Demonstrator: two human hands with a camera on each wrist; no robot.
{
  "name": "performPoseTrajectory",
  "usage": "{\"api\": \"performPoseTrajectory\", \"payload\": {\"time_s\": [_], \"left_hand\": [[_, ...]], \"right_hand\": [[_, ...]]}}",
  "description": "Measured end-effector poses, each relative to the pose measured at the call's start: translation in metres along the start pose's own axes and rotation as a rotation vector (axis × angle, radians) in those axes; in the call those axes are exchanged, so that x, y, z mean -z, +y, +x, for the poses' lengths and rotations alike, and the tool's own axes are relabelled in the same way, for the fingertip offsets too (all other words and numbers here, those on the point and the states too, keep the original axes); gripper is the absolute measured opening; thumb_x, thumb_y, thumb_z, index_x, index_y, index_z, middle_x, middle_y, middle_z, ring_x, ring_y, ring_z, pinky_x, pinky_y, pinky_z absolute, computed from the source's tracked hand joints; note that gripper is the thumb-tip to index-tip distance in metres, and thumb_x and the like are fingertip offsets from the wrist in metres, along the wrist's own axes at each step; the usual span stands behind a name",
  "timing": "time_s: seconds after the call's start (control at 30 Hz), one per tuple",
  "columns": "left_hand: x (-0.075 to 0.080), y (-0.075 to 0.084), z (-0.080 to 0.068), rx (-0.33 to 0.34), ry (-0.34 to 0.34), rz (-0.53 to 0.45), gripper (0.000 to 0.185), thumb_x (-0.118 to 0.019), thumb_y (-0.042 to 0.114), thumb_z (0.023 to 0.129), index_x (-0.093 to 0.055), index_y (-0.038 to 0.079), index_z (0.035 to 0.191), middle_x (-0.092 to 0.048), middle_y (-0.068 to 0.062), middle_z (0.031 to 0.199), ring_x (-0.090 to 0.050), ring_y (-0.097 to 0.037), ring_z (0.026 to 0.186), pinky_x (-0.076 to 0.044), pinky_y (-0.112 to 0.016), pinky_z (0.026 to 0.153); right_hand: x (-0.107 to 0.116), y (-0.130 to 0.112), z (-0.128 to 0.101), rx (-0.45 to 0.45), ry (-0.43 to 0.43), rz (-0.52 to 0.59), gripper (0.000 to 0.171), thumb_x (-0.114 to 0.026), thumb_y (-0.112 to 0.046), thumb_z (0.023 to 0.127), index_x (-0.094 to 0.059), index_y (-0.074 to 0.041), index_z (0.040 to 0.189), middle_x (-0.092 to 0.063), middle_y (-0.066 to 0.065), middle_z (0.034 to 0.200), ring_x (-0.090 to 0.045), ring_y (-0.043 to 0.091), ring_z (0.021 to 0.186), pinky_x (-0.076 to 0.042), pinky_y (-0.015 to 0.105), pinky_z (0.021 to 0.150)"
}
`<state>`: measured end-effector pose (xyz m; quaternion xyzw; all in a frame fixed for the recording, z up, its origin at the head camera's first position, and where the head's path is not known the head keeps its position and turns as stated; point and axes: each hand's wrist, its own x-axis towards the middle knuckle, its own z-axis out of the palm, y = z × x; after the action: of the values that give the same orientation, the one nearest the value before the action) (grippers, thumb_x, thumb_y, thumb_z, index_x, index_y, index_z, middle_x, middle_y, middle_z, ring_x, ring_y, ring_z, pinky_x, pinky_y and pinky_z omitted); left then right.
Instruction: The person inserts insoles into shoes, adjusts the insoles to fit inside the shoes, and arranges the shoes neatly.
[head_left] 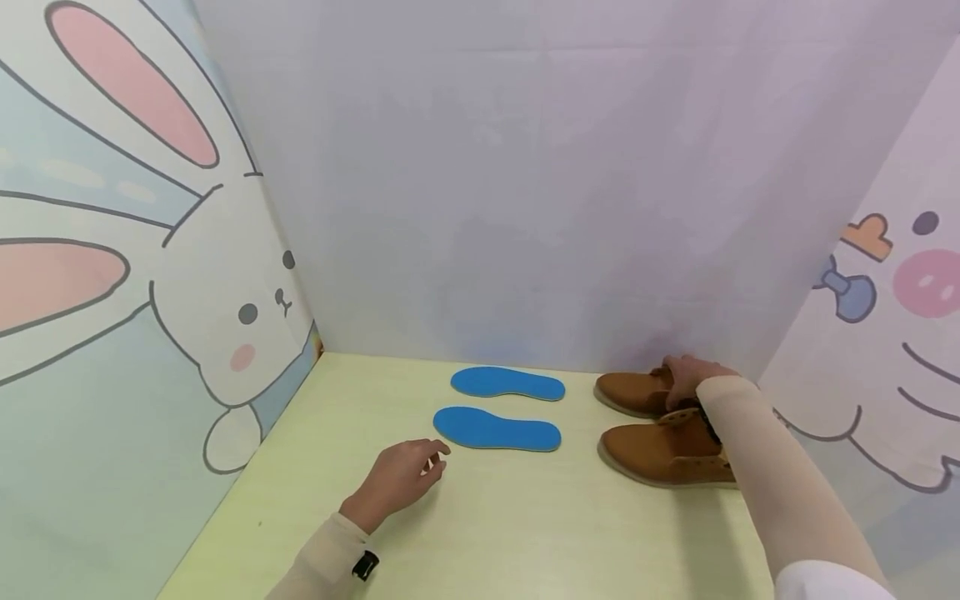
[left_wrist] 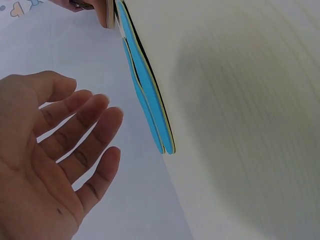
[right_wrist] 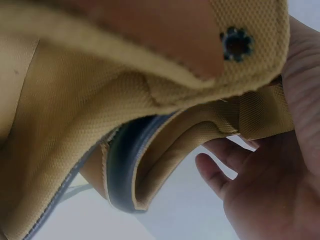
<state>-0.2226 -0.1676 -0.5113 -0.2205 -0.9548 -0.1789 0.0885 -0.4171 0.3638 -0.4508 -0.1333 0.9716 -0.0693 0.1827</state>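
I stand over a pale yellow-green table (head_left: 495,533) that runs back into a corner. Four things lie directly on it. Two blue insoles (head_left: 497,429) lie flat near the middle, side by side and a little apart, one (head_left: 507,383) farther from me than the other, both running left to right. Just to their right stand two brown suede boots, toes pointing left toward the insoles: the far boot (head_left: 633,392) close to the back, the near boot (head_left: 660,454) in front of it, the two very close together. In the left wrist view the insoles (left_wrist: 145,90) appear edge-on against the table surface (left_wrist: 240,125).
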Motion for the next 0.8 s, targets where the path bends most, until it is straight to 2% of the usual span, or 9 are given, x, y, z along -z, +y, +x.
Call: {"api": "performPoseTrajectory", "payload": {"time_s": [0.2,0.33,0.5,0.8], "left_hand": [[0.003,0.000,0.000,-0.001,0.012,0.009,0.017,-0.073,0.018,0.094,-0.075,0.016,0.110,-0.068,0.011,0.085,-0.060,-0.003,0.072,-0.050,-0.022,0.060],[0.004,0.000,-0.001,-0.002,0.014,0.014,0.017,-0.073,0.019,0.095,-0.075,0.016,0.111,-0.069,0.010,0.085,-0.060,-0.003,0.073,-0.050,-0.023,0.060],[0.008,0.000,-0.003,-0.007,0.018,0.010,0.018,-0.073,0.019,0.095,-0.075,0.014,0.112,-0.069,0.010,0.086,-0.061,-0.004,0.073,-0.050,-0.023,0.061],[0.014,0.002,-0.007,-0.019,0.053,0.013,0.017,-0.073,0.018,0.094,-0.075,0.015,0.111,-0.070,0.009,0.086,-0.062,-0.005,0.073,-0.050,-0.023,0.060]], "right_hand": [[0.006,-0.004,-0.001,0.030,0.082,-0.046,0.088,-0.088,-0.035,0.078,-0.044,0.009,0.140,-0.051,0.034,0.131,-0.048,0.054,0.119,-0.037,0.073,0.091],[0.013,-0.015,-0.006,0.053,0.137,-0.042,0.083,-0.086,-0.033,0.080,-0.045,0.005,0.141,-0.053,0.031,0.132,-0.048,0.051,0.120,-0.029,0.075,0.096],[0.023,-0.033,-0.007,0.107,0.219,-0.052,0.076,-0.085,-0.034,0.079,-0.051,-0.001,0.138,-0.056,0.025,0.130,-0.052,0.044,0.116,-0.029,0.070,0.093],[0.045,-0.081,-0.022,0.186,0.317,-0.164,0.083,-0.084,-0.042,0.079,-0.050,-0.003,0.144,-0.057,0.023,0.131,-0.057,0.040,0.114,-0.033,0.063,0.092]]}}
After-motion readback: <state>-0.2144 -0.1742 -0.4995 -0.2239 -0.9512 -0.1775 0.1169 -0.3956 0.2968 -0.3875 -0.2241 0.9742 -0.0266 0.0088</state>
